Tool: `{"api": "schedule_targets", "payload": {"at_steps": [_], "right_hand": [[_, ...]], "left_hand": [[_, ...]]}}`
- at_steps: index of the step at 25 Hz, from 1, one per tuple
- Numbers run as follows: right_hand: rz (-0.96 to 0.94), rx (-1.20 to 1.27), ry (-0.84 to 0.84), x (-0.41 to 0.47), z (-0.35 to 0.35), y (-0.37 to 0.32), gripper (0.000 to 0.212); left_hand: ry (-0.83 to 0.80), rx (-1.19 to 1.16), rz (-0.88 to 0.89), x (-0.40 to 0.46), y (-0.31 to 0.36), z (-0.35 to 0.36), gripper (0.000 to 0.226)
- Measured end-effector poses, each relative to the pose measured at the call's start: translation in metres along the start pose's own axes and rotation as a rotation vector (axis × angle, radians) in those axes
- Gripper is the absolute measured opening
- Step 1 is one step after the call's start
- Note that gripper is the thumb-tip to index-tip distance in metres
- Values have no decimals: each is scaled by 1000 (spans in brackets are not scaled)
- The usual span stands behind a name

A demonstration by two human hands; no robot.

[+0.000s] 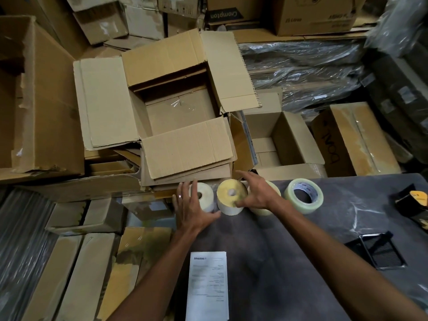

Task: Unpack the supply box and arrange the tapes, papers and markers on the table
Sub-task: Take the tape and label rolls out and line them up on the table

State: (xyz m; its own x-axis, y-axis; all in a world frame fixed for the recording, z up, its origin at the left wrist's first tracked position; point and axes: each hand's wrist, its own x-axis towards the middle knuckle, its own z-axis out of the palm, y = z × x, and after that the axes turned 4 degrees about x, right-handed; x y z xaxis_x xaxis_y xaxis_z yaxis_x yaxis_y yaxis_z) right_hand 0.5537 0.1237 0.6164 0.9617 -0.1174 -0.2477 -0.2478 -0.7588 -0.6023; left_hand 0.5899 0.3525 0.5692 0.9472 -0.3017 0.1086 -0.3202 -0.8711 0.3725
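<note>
At the far left of the frame we see a large worn carton (39, 100) standing among other stacked boxes. Right of it, in the upper middle, sits the open supply box (171, 107), its four flaps folded out and its floor bare but for a strip of clear tape. Below it, at the far edge of the dark table (289, 262), our left hand (192, 208) lies with fingers spread and straight against a white roll (205, 195), gripping nothing. Just beside that stands a yellowish roll (231, 196); our right hand (256, 193) reaches over it, fingers spread, thumb touching the roll's front, and covers most of a third roll (268, 210). Further right, apart from these, a clear tape roll (303, 195) leans tilted. Near the bottom middle lies a printed paper (207, 286). At the right edge we find a black mesh tray (379, 251) and a black tape dispenser (414, 200).
</note>
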Motion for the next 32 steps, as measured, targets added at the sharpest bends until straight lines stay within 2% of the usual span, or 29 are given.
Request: {"api": "schedule_targets", "payload": {"at_steps": [3,5,7,9,11,13,15,17,23,26,32], "right_hand": [[22,51,358,-23,-17,35,42],[136,23,545,-38,-21,62,29],[285,-41,557,-51,-22,90,30],[405,-45,480,-62,-19,113,38],[448,-48,449,-70,-17,123,45],[478,-133,400,-72,-18,128,42],[504,-177,325,-74,-19,130,37],[460,-120,315,-78,-18,137,32],[445,-48,367,-85,-16,154,29],[445,-38,382,-85,-17,159,24],[453,-23,385,-85,-16,158,28]], "left_hand": [[181,-48,355,-26,49,3,76],[98,-169,464,-46,88,16,55],[-144,-251,403,-57,120,33,54],[-388,-190,305,-56,143,47,68],[-462,-73,270,-46,156,58,75],[-456,-10,222,-34,165,66,67],[-422,3,174,-28,168,77,43],[-395,-15,132,-29,170,85,26],[-309,-41,179,-31,176,95,19],[-306,-72,192,-33,183,100,21],[-318,-66,168,-35,194,103,20]]}}
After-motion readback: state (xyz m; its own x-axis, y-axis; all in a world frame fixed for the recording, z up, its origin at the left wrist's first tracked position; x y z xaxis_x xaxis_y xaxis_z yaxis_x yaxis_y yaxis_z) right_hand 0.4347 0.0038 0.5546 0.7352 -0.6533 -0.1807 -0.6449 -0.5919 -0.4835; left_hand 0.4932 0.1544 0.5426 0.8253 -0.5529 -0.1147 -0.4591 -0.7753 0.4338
